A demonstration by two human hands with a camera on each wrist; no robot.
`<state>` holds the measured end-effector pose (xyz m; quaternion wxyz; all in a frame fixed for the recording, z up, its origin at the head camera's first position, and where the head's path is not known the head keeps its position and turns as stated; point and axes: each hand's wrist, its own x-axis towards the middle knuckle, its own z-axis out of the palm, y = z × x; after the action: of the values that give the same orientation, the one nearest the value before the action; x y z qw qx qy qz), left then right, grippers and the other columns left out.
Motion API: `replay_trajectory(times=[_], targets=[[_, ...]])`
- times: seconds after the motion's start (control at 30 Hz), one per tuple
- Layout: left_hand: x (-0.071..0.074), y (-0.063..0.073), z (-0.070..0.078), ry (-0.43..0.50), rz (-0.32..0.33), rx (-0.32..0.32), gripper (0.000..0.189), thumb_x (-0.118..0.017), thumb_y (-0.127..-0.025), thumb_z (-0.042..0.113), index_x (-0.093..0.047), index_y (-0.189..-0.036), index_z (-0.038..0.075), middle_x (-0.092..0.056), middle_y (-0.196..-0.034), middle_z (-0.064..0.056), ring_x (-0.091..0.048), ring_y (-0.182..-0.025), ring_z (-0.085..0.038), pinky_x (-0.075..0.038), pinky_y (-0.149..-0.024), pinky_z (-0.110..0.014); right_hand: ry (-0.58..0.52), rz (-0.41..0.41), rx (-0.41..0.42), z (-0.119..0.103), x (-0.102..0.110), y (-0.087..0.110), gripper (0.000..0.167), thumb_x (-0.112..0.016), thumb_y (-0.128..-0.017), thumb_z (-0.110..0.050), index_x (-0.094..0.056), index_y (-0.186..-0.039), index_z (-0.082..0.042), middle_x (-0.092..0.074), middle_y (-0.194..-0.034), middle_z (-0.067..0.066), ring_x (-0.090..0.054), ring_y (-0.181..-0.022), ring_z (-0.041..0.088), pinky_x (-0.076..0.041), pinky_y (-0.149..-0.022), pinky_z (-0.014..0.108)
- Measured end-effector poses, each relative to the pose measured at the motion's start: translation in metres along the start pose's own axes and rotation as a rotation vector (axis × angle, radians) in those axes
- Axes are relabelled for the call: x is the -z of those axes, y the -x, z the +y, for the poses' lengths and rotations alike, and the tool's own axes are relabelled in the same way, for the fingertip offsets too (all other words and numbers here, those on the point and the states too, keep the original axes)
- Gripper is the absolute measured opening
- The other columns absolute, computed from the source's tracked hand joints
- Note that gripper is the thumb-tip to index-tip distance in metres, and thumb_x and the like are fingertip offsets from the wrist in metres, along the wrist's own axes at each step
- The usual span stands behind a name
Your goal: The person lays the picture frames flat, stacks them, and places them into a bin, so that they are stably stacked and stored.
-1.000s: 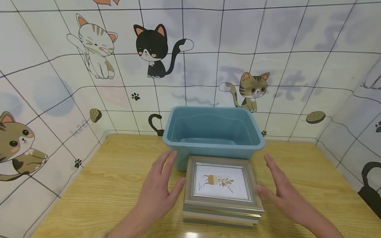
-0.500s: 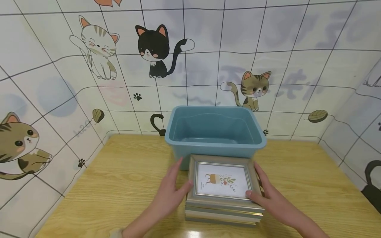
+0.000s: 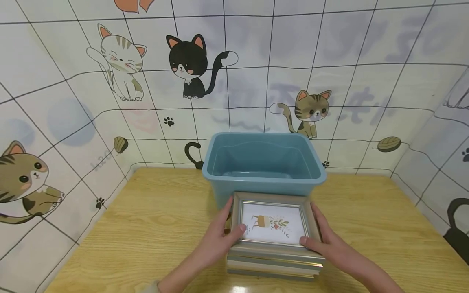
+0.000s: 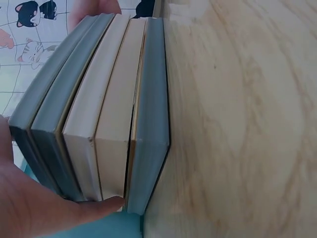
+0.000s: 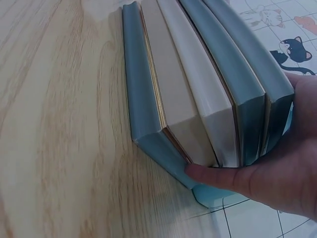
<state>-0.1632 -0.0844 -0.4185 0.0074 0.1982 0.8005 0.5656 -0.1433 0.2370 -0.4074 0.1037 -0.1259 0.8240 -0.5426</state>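
A stack of several picture frames [image 3: 272,223] lies on the wooden table, silver-grey on top with a flowerpot print behind its pane. My left hand [image 3: 220,236] grips the stack's left side, its thumb over the top frame's border. On the opposite side my right hand [image 3: 327,242] holds it likewise, thumb on top and fingers down the edge. In the left wrist view, a fingertip [image 4: 116,202] reaches the seam above the bottom blue-grey frame [image 4: 151,114]. The right wrist view has a fingertip [image 5: 195,172] at that same seam. Cream and white frames show in the middle.
A blue plastic bin [image 3: 264,180] stands right behind the stack, its inside bare. Behind it rises a wall covering [image 3: 249,85] with cartoon cats, which also closes in both sides. Bare wooden tabletop [image 3: 157,211] extends left and right of the stack.
Both hands have come inward from beside the stack and taken hold of its sides, the right hand first, then the left. Stack and bin have stayed in place.
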Motion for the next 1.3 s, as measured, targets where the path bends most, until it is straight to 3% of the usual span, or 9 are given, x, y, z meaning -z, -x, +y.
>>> replay_trajectory(times=[0.23, 0.37, 0.6, 0.77, 1.07, 1.3], targets=[[-0.001, -0.003, 0.002, 0.001, -0.037, 0.026, 0.081, -0.058, -0.105, 0.034, -0.011, -0.165, 0.005, -0.016, -0.168, -0.018, -0.022, -0.150, -0.044, -0.038, -0.105, -0.067, -0.091, -0.004, -0.066, -0.005, -0.001, -0.003, 0.102, -0.063, -0.100, -0.019, 0.018, -0.162, -0.009, 0.008, -0.165, 0.030, -0.003, -0.145, 0.048, -0.013, -0.110, 0.072], [0.000, -0.005, 0.002, 0.069, -0.054, 0.061, 0.087, -0.062, -0.101, 0.027, -0.007, -0.165, 0.006, -0.012, -0.168, -0.022, -0.022, -0.147, -0.051, -0.032, -0.108, -0.069, -0.125, 0.001, -0.085, -0.004, -0.002, -0.005, 0.099, -0.060, -0.102, -0.020, 0.018, -0.163, -0.014, 0.011, -0.166, 0.027, 0.000, -0.146, 0.047, -0.010, -0.111, 0.072], [0.000, -0.012, 0.003, 0.148, -0.085, 0.130, 0.097, -0.067, -0.095, 0.020, -0.002, -0.166, 0.009, -0.007, -0.168, -0.023, -0.015, -0.149, -0.052, -0.019, -0.113, -0.070, -0.174, 0.008, -0.130, 0.001, -0.003, -0.006, 0.099, -0.059, -0.102, -0.018, 0.019, -0.163, -0.022, 0.014, -0.166, 0.024, -0.002, -0.143, 0.046, -0.008, -0.111, 0.071], [0.003, -0.012, 0.004, 0.174, -0.097, 0.169, 0.100, -0.069, -0.093, 0.019, 0.000, -0.166, 0.014, -0.005, -0.168, -0.022, -0.015, -0.147, -0.057, -0.021, -0.110, -0.074, -0.176, 0.004, -0.102, 0.002, -0.004, -0.005, 0.099, -0.060, -0.101, -0.018, 0.017, -0.163, -0.025, 0.013, -0.167, 0.022, -0.005, -0.143, 0.044, -0.013, -0.111, 0.069], [0.003, -0.010, 0.000, 0.230, -0.096, 0.165, 0.101, -0.068, -0.093, 0.020, 0.000, -0.166, 0.015, -0.007, -0.168, -0.022, -0.021, -0.146, -0.055, -0.027, -0.110, -0.070, -0.186, -0.049, -0.101, 0.006, -0.001, -0.008, 0.098, -0.058, -0.103, -0.019, 0.020, -0.162, -0.032, 0.016, -0.167, 0.019, -0.006, -0.143, 0.043, -0.024, -0.110, 0.060], [0.001, -0.009, 0.001, 0.249, -0.101, 0.162, 0.099, -0.067, -0.094, 0.022, 0.000, -0.166, 0.017, -0.009, -0.168, -0.021, -0.024, -0.145, -0.052, -0.030, -0.110, -0.066, -0.204, -0.048, -0.108, 0.008, -0.001, -0.006, 0.098, -0.056, -0.103, -0.020, 0.021, -0.161, -0.035, 0.018, -0.167, 0.018, 0.000, -0.145, 0.043, -0.014, -0.111, 0.068]])
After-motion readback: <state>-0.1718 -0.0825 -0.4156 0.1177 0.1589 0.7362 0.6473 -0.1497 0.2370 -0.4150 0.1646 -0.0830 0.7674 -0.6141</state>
